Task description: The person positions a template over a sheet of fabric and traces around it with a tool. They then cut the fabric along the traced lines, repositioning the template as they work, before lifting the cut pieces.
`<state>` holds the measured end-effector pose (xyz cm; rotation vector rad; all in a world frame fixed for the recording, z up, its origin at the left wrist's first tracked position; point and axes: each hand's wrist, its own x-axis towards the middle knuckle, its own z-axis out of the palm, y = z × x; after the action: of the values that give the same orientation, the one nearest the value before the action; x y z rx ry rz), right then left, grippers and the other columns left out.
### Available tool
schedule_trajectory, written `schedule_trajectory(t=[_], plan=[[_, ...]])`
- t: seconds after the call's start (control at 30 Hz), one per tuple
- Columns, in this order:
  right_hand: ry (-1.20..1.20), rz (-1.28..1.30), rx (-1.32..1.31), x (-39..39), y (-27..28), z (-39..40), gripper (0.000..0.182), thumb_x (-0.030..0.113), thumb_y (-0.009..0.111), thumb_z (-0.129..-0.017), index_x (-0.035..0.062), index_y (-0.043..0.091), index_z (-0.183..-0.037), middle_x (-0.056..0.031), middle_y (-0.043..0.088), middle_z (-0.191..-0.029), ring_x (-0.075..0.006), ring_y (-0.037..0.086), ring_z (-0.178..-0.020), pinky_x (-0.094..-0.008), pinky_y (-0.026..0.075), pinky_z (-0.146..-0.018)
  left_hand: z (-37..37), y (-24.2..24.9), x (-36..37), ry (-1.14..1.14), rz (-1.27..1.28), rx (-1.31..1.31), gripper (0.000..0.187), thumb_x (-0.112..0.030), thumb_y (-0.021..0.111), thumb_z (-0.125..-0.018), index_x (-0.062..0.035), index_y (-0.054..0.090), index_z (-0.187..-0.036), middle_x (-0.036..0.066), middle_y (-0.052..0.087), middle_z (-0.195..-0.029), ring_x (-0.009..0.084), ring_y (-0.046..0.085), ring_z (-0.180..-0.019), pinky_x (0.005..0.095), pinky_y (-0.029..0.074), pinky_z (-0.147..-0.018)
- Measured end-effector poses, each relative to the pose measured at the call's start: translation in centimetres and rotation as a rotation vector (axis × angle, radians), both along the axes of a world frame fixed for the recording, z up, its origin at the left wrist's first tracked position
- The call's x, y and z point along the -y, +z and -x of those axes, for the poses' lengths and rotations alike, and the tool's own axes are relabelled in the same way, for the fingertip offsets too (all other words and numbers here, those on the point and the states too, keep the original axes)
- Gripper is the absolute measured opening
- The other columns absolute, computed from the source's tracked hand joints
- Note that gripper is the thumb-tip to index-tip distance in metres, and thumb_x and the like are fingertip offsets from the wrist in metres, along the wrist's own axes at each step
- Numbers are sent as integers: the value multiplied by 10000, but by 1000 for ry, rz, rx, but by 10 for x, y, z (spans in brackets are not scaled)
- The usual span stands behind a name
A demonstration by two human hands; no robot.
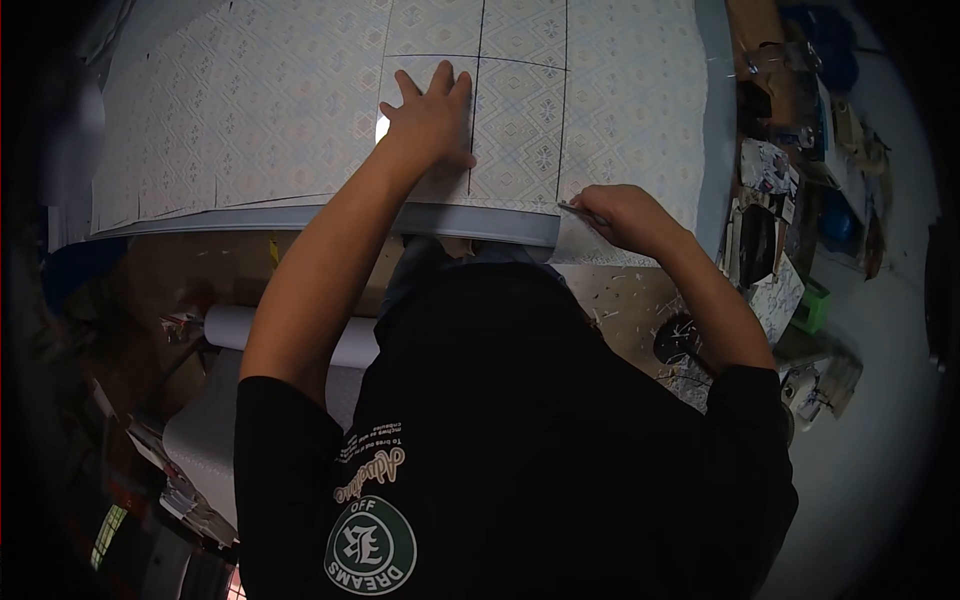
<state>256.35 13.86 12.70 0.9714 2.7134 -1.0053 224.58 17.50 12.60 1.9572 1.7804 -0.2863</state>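
Landmark: the table edge (pixel 330 215), a pale grey strip running left to right just in front of my chest; all places below are given from it.

Patterned sheet (pixel 260 100): lies flat on the table beyond the edge, covering nearly the whole top. Dark ruled lines cross it; the nearest lines run away from the edge, and one runs parallel to it further up.

Left hand (pixel 432 112): well beyond the edge, palm down on the sheet, fingers spread apart and flat. It clamps nothing; it presses the sheet down just left of one ruled line.

Ruled line (pixel 474 120): long axis runs straight away from the edge, touching or just beside my left thumb side.

Right hand (pixel 622 215): right at the edge, to the right of the left hand. Fingers are drawn together around a thin tool (pixel 578 211); only its tip shows, so I cannot tell what kind it is.

Cut flap (pixel 580 245): a strip of sheet hangs over the edge, directly under my right hand.

Key relation: the second ruled line (pixel 562 120) meets the edge at the tool tip and runs away from me; my right hand is nearer to it.

Clutter (pixel 780 200): boxes and scraps lie beyond the right end of the edge.
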Motion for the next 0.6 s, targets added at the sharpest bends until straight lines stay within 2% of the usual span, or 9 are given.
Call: schedule_trajectory(t=[0.2, 0.4, 0.47, 0.5, 0.57, 0.6], plan=[[-29, -70, 0, 7, -6, 1, 128, 66, 717, -891, 46, 637, -990, -138, 706, -931, -358, 694, -852, -451, 546, -722, -2, 0, 0, -29, -26, -28, 1214, -417, 961, -628, -137, 289, -1599, 123, 226, -1680, 667, 184, -1445, 777, 419, -1031], [-27, -65, -133, 8, -17, 10, 154, 37, 737, -868, 49, 645, -990, -121, 697, -924, -349, 682, -871, -446, 542, -751, -2, -4, 1, -103, -67, -79, 1235, -458, 963, -615, -83, 295, -1584, 160, 256, -1659, 699, 248, -1399, 752, 433, -1026], [-23, -27, -228, 8, -20, 29, 107, 144, 655, -951, 42, 624, -951, -154, 667, -876, -385, 651, -841, -484, 511, -724, -1, -5, -1, -114, -75, -89, 1239, -474, 960, -614, -70, 297, -1579, 165, 263, -1654, 706, 260, -1389, 753, 433, -1020], [-29, -30, -236, 8, -24, 41, 107, 144, 655, -951, 42, 624, -951, -154, 667, -876, -385, 651, -841, -484, 511, -724, -1, -6, -1, -121, -79, -98, 1226, -492, 956, -613, -57, 318, -1566, 165, 269, -1650, 708, 268, -1383, 751, 429, -1022], [41, -70, -306, 9, -34, 68, 130, 85, 724, -879, 63, 651, -984, -123, 688, -913, -344, 675, -882, -445, 532, -759, -1, -10, -2, -131, -85, -114, 1215, -509, 951, -612, -44, 339, -1554, 166, 274, -1647, 711, 277, -1377, 750, 425, -1024], [38, -71, -311, 10, -37, 85, 130, 85, 724, -879, 63, 651, -984, -123, 688, -913, -344, 675, -882, -445, 532, -759, -1, -12, -1, -139, -101, -135, 1187, -521, 946, -617, -32, 369, -1531, 167, 292, -1637, 709, 293, -1369, 738, 432, -1026]])
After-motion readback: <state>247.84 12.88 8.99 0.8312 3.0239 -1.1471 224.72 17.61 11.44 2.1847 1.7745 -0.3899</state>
